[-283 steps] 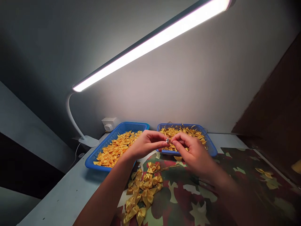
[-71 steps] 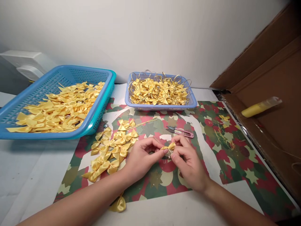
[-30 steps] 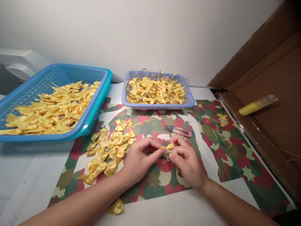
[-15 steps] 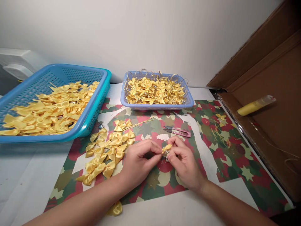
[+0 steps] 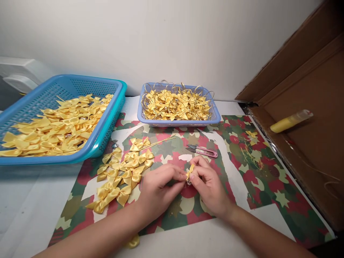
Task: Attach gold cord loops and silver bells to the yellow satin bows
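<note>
A small yellow bow [image 5: 190, 171] with something silvery beneath it is pinched between my two hands over the patterned sheet. My left hand [image 5: 162, 186] grips its left side with thumb and fingertips. On the right side, my right hand [image 5: 209, 182] holds it between thumb and curled fingers. Several loose yellow bows [image 5: 133, 158] lie in rows left of my left hand. Thin gold ties [image 5: 161, 141] rest beside the top bows. Pink-handled thread snips [image 5: 205, 151] lie just beyond my right hand.
A large blue basket [image 5: 107, 118] of yellow bows stands at the left. At the back is a smaller basket [image 5: 178, 123] of bows with gold loops. A yellow tube [image 5: 291, 121] and thread scraps [image 5: 251, 156] are on the right, near a cardboard wall [image 5: 303, 79].
The bow between my fingers has turned more upright, and my fingertips have moved slightly closer together. The view has shifted a little.
</note>
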Motion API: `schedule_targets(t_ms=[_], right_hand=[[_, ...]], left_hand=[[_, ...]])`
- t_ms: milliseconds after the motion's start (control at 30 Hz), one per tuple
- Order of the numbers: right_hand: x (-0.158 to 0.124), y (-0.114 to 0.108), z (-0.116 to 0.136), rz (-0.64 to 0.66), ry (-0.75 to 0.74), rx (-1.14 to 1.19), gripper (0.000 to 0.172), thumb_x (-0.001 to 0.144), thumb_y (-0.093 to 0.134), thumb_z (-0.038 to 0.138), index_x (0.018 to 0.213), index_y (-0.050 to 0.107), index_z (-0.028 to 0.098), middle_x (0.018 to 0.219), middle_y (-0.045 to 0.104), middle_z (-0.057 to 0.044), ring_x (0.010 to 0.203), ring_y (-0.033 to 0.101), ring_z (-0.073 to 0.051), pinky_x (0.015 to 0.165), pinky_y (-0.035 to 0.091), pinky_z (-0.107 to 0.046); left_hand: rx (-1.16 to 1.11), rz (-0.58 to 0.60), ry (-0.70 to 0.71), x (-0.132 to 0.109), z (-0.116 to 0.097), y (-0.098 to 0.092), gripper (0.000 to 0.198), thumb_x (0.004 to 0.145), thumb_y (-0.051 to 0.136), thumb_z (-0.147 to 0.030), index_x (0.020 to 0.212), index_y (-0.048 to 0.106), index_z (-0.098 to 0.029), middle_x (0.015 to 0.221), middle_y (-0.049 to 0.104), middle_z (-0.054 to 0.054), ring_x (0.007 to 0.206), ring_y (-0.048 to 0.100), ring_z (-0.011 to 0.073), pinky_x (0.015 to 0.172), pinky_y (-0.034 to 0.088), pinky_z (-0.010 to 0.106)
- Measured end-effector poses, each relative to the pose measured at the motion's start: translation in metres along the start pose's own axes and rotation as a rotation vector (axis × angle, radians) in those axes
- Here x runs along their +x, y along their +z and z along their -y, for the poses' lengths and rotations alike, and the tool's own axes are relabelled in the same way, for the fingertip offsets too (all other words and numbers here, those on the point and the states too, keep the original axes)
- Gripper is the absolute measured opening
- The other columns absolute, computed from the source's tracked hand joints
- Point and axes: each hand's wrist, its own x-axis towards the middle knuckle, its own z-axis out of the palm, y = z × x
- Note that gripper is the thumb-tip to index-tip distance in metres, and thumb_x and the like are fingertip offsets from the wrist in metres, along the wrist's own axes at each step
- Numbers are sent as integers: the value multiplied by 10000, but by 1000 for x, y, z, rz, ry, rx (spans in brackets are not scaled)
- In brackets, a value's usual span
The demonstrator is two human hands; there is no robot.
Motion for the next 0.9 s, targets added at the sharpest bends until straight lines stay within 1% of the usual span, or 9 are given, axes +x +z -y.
schedule_targets(t_ms=[133, 233, 333, 433, 500, 633, 700, 767, 900], right_hand=[[3, -12, 3, 93, -102, -8, 240, 862, 556, 313, 659, 485, 207, 878, 449, -22, 901, 472, -201, 795, 375, -336], [6, -21, 2, 78, -227, -93, 197, 792, 682, 305, 719, 520, 220, 897, 527, -22, 899, 500, -209, 803, 386, -351], [8, -24, 0, 22, -298, -132, 259, 770, 742, 301, 758, 491, 236, 849, 576, -16, 852, 524, -210, 779, 413, -356], [8, -22, -3, -4, -305, -120, 382, 687, 819, 349, 824, 476, 252, 854, 587, -17, 827, 538, -215, 736, 446, -351], [6, -20, -4, -49, -309, -155, 430, 645, 850, 318, 861, 482, 258, 863, 591, -13, 825, 550, -214, 725, 459, -346], [6, -16, -5, -116, -366, -204, 232, 777, 730, 214, 897, 537, 260, 833, 617, -15, 819, 580, -210, 738, 477, -354], [6, -15, -5, -137, -336, -171, 156, 815, 686, 194, 878, 556, 253, 813, 630, -12, 787, 588, -195, 718, 483, -337], [7, -16, -3, -125, -252, -144, 140, 808, 693, 211, 877, 575, 243, 815, 642, -10, 758, 595, -181, 686, 482, -311], [10, -20, 4, -7, -135, -135, 125, 874, 594, 310, 947, 632, 215, 905, 669, -47, 839, 619, -203, 736, 481, -328]], left_hand=[[-54, -36, -100, 0, 2, 0, 177, 737, 681, -8, 737, 639, -179, 740, 728, 13, 676, 694, 121, 643, 552, 198], [-92, -48, -147, 0, 3, 1, 165, 755, 668, -19, 725, 636, -178, 726, 719, 12, 686, 694, 126, 647, 552, 209], [-100, -50, -158, -1, 3, 0, 154, 752, 677, -30, 721, 643, -178, 726, 723, 15, 678, 692, 130, 640, 551, 217], [-98, -52, -163, -2, 3, 1, 152, 747, 679, -39, 714, 642, -182, 732, 729, 20, 682, 696, 141, 644, 556, 233], [-107, -52, -163, -2, 2, 1, 151, 753, 670, -40, 717, 641, -185, 727, 728, 22, 688, 698, 146, 644, 559, 238], [-91, -42, -138, 0, 2, 0, 137, 757, 677, -59, 714, 648, -185, 721, 733, 25, 669, 697, 146, 631, 559, 237], [-77, -40, -125, 1, 2, 0, 135, 760, 675, -59, 721, 653, -186, 729, 740, 26, 668, 700, 145, 633, 559, 233], [-57, -50, -118, 1, 3, 0, 141, 763, 670, -52, 729, 652, -187, 728, 739, 21, 670, 702, 142, 635, 559, 225], [20, -46, -50, -2, 6, 1, 134, 790, 654, -61, 759, 641, -192, 743, 734, 22, 692, 704, 144, 650, 561, 230]])
